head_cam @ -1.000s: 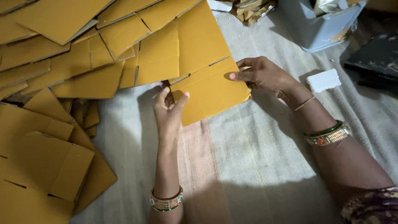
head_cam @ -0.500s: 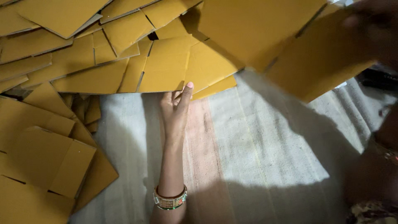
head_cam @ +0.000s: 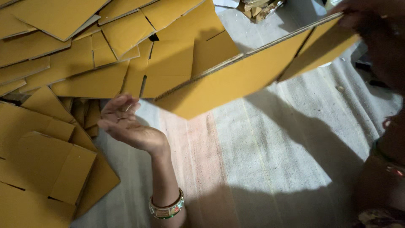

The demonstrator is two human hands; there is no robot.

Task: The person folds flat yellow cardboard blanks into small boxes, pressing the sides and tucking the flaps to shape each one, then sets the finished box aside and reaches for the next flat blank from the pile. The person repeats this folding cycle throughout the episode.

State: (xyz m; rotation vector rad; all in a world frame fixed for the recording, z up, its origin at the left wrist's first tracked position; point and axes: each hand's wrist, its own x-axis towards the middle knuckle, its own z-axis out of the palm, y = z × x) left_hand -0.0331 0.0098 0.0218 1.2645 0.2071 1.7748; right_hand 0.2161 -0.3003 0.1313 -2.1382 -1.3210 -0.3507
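Left hand: palm up, fingers loosely curled, holding nothing; lies over the cloth, just beside the lower edge of the cardboard pile. Bangle on the left wrist, below the hand.

Right hand: top right corner, dark and blurred; grips the far end of a flat cardboard sheet; exact finger hold can't be told. Sheet is raised off the cloth and tilted, w/ its low corner pointing toward the left hand, close to it but apart. Sheet throws a broad shadow on the cloth, right of the left hand.

Cardboard pile: many flat yellow-brown sheets, overlapping, above and left of the left hand; slits and flaps visible on several.

Cloth: pale, striped w/ a pinkish band running past the left forearm.

Small heap of scraps: top edge, above the raised sheet; detail unclear.
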